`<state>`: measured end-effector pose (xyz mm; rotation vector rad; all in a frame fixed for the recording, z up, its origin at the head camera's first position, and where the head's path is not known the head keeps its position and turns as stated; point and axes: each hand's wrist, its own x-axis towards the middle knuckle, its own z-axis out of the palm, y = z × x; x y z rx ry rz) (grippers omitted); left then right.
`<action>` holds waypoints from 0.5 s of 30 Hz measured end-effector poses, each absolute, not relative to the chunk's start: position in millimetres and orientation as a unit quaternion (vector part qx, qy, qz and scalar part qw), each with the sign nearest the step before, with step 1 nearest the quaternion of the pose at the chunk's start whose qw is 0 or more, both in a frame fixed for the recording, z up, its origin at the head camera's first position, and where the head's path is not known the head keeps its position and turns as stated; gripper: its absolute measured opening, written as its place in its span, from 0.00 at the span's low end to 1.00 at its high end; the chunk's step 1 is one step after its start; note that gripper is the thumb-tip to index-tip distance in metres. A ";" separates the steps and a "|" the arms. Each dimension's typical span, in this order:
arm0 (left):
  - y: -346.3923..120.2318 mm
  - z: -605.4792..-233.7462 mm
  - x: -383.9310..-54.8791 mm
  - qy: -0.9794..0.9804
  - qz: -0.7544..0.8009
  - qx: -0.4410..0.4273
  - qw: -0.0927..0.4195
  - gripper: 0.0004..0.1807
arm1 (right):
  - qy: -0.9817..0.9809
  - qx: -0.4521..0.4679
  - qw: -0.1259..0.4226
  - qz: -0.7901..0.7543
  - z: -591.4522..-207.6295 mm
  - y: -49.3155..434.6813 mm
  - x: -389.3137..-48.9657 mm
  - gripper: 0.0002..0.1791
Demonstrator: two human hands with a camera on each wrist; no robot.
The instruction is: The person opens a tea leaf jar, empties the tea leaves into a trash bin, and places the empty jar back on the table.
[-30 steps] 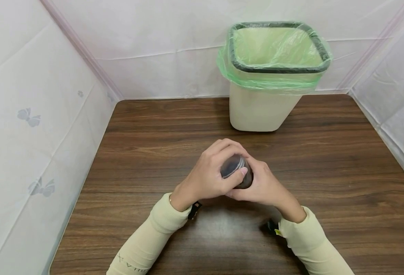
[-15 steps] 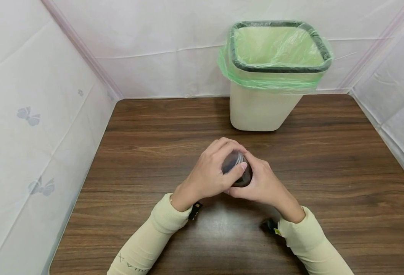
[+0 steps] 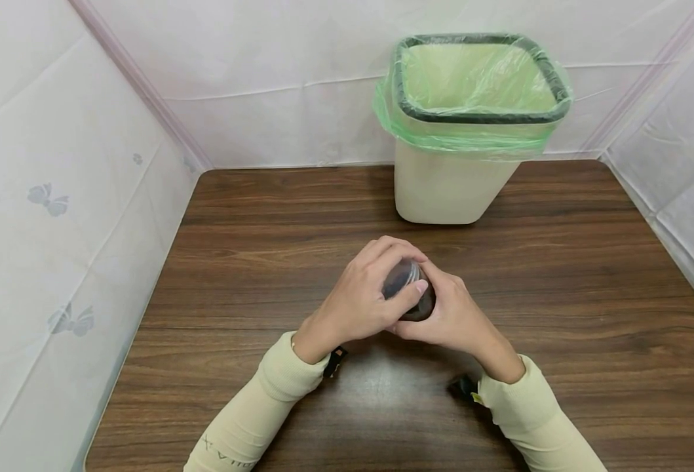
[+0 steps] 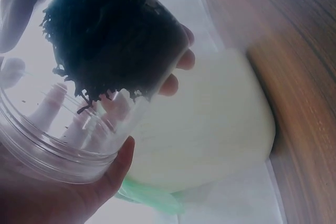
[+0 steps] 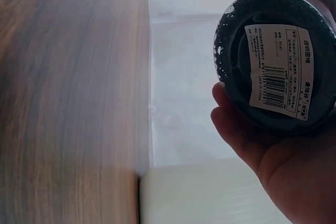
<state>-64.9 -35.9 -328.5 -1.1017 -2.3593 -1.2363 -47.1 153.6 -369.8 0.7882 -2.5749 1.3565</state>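
Observation:
A clear jar, filled partly with dark shredded stuff that looks like dried tea leaves, is held tilted between both hands in front of the bin. My left hand grips its clear lid end, thumb and fingers spread round the rim. My right hand holds the body near the base. In the left wrist view the dark leaves lie toward the base, leaving the ridged lid end see-through. The right wrist view faces the jar's bottom, where a white printed label with a barcode is stuck.
Behind the hands a cream waste bin stands on the brown wooden table, lined with a green plastic bag under a dark rim. White sheeting encloses the table at the back and sides. Dark devices are strapped at both wrists.
The jar and both hands have shifted very slightly away from me since one second ago. Both hands keep their hold on the jar; the lid end remains in the left hand.

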 end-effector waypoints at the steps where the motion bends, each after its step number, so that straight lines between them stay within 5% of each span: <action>1: -35.9 -328.5 -64.9 -0.812 -0.424 -0.380 0.129 0.14 | -0.852 0.261 0.064 0.449 -369.8 153.7 -47.0 0.42; 15: -37.2 -326.9 -64.1 -0.818 -0.389 -0.403 0.133 0.25 | -0.845 0.271 0.065 0.457 -373.4 158.8 -46.1 0.41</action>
